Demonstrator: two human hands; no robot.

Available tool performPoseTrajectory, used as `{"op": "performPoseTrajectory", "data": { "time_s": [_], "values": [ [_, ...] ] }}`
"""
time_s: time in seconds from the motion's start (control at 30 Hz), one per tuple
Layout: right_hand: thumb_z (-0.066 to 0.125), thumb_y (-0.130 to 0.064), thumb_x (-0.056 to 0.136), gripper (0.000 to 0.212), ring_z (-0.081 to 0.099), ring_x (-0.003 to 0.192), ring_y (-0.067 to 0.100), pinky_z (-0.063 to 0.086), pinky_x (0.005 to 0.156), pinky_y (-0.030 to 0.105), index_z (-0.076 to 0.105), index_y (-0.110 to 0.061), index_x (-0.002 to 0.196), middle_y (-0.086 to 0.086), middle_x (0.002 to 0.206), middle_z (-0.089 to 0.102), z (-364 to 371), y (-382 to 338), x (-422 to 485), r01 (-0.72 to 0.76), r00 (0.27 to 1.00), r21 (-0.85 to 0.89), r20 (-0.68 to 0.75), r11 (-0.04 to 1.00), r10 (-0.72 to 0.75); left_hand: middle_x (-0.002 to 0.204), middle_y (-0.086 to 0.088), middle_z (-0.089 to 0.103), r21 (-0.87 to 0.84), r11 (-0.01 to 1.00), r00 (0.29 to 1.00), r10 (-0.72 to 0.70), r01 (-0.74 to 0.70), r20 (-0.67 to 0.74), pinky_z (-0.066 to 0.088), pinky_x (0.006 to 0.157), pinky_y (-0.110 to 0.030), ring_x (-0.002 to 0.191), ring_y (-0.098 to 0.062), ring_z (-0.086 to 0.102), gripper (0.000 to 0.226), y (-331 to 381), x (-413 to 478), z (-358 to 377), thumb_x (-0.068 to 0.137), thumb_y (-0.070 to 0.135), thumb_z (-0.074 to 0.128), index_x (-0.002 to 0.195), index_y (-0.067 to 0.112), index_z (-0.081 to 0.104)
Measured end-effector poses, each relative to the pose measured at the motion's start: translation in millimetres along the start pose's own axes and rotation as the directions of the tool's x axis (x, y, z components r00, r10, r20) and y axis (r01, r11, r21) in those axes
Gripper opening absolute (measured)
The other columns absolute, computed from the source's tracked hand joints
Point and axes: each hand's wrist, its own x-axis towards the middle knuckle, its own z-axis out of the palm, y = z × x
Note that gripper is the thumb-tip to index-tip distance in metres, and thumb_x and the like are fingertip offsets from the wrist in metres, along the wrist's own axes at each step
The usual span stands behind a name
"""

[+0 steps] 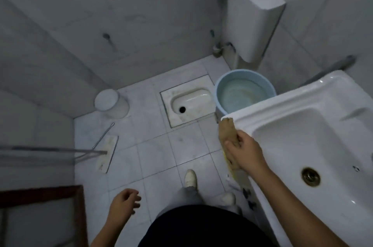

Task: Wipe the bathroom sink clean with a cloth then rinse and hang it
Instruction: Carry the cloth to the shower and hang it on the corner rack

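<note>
right hand (241, 150) presses a tan cloth (229, 135) flat against the outer left edge of the white sink (286, 125), fingers spread over it. left hand (125, 202) hangs free, loosely curled, holding nothing. the cloth looks soft, limp & light, likely damp, so best bunched in the palm w/ fingers on top. a blue bucket (222, 83) of water sits just beyond the sink corner; a mop (107, 152) & white bin (111, 103) are well apart on the floor, nothing blocking the wipe.

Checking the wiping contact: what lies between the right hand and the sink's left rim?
The tan cloth, pressed by the right hand against the sink rim, in the head view.
</note>
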Motion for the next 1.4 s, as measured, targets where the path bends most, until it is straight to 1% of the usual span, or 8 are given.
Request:
{"op": "performPoseTrajectory", "data": {
  "time_s": [0.17,0.3,0.43,0.6,0.8,0.93,1.23,1.4],
  "values": [
    [0.061,-0.031,0.089,0.009,0.066,0.070,0.011,0.054,0.066,0.032,0.063,-0.023,0.092,-0.005,0.077,0.070,58.8,-63.2,0.1,0.219,0.950,-0.163,0.262,0.962,-0.172,0.090,-0.024,0.073,-0.264,0.942,0.959,-0.249,0.208,-0.133,0.047,0.067,-0.036,0.075,-0.036,0.068,0.016,-102.7,-22.7,-54.5,0.100,0.010,0.059,0.096,-0.004,0.067],
    [0.062,-0.032,0.086,0.010,0.064,0.069,0.010,0.057,0.068,0.039,0.063,-0.025,0.092,-0.007,0.076,0.069,105.0,-81.6,-1.4,0.336,0.907,-0.303,0.359,0.892,-0.219,0.088,-0.025,0.072,-0.389,0.870,0.918,-0.376,0.302,-0.128,0.047,0.064,-0.033,0.070,-0.033,0.065,0.016,-162.4,-26.7,-72.2,0.098,0.007,0.060,0.096,-0.006,0.068],
    [0.063,-0.033,0.085,0.010,0.063,0.068,0.012,0.056,0.067,0.039,0.062,-0.023,0.089,-0.006,0.076,0.067,144.3,-88.3,-6.6,0.336,0.910,-0.416,0.374,0.845,-0.178,0.089,-0.025,0.072,-0.432,0.827,0.901,-0.428,0.360,-0.069,0.045,0.063,-0.031,0.070,-0.032,0.064,0.017,-187.9,-8.2,-91.3,0.099,0.008,0.057,0.097,-0.005,0.068],
    [0.065,-0.028,0.087,0.014,0.062,0.068,0.015,0.056,0.068,0.042,0.065,-0.015,0.092,-0.002,0.076,0.067,182.8,-82.9,-16.2,0.232,0.945,-0.479,0.319,0.846,-0.078,0.096,-0.024,0.073,-0.414,0.854,0.937,-0.348,0.316,-0.004,0.049,0.061,-0.030,0.073,-0.031,0.065,0.019,-175.8,37.6,-120.5,0.100,0.010,0.054,0.104,-0.003,0.067],
    [0.067,-0.022,0.090,0.020,0.056,0.068,0.012,0.050,0.065,0.036,0.064,-0.009,0.106,0.002,0.083,0.066,203.7,-79.6,-17.9,0.144,0.965,-0.541,0.261,0.829,0.003,0.098,-0.017,0.074,-0.434,0.890,0.988,-0.154,0.139,0.001,0.052,0.067,-0.033,0.077,-0.027,0.067,0.018,-101.3,91.5,-157.6,0.101,0.013,0.053,0.103,0.005,0.069],
    [0.067,-0.023,0.090,0.032,0.058,0.077,0.022,0.054,0.074,0.042,0.064,-0.004,0.116,0.012,0.094,0.070,217.5,-85.7,9.7,0.135,0.959,-0.597,0.279,0.790,0.046,0.096,-0.012,0.075,-0.458,0.885,0.995,-0.095,0.079,-0.012,0.052,0.068,-0.033,0.077,-0.023,0.068,0.018,-63.6,123.3,-179.2,0.100,0.017,0.054,0.101,0.009,0.070],
    [0.063,-0.031,0.091,0.011,0.062,0.072,0.020,0.054,0.070,0.040,0.060,-0.020,0.092,0.001,0.079,0.067,308.1,-168.7,139.8,0.321,0.873,-0.617,0.486,0.719,0.027,0.091,-0.018,0.072,-0.499,0.836,0.948,-0.308,0.229,-0.081,0.047,0.062,-0.028,0.070,-0.026,0.064,0.020,-77.5,171.2,-227.5,0.100,0.012,0.054,0.102,-0.003,0.067],
    [0.061,-0.032,0.092,0.012,0.062,0.077,0.021,0.045,0.065,0.031,0.059,-0.022,0.098,0.003,0.085,0.068,385.8,-263.1,194.6,0.528,0.734,-0.515,0.677,0.676,-0.058,0.083,-0.017,0.072,-0.606,0.716,0.855,-0.507,0.346,-0.110,0.045,0.058,-0.027,0.064,-0.027,0.063,0.018,-100.8,178.7,-247.6,0.099,0.010,0.056,0.100,-0.004,0.068]
  ]
}}
